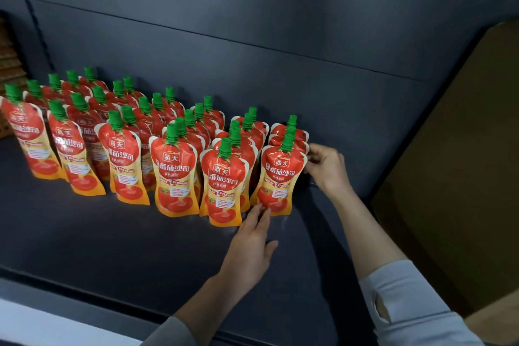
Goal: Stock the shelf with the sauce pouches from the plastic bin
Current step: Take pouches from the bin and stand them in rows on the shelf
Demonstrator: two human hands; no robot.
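Hands: the left hand (250,239) and the right hand (325,166) are both placed at the rightmost column of sauce pouches (174,166).
Left hand: fingers are held nearly straight, with the thumb spread off to the side. The fingertips (261,209) are set against the bottom edge of the front pouch (276,177). Nothing is gripped.
Right hand: fingers are curled, and the upper right edge of the front pouch is pinched between them and the thumb. Whether the pouch behind is also touched cannot be told.
Front pouch: it is stood upright on the shelf (112,233), at the head of the rightmost column, just beside the neighbouring column.
Stock: red and orange pouches with green caps (224,146) are ranged upright in columns running back toward the dark back panel (252,36).
Hidden: rear pouches are largely covered by those in front, and mostly caps are shown.
Cut off: both forearms are cropped at the bottom edge. A grey sleeve (407,303) is shown on the right arm.
Unclear: a brown board (449,149) stands to the right. Tan items (8,59) at the far left cannot be identified.
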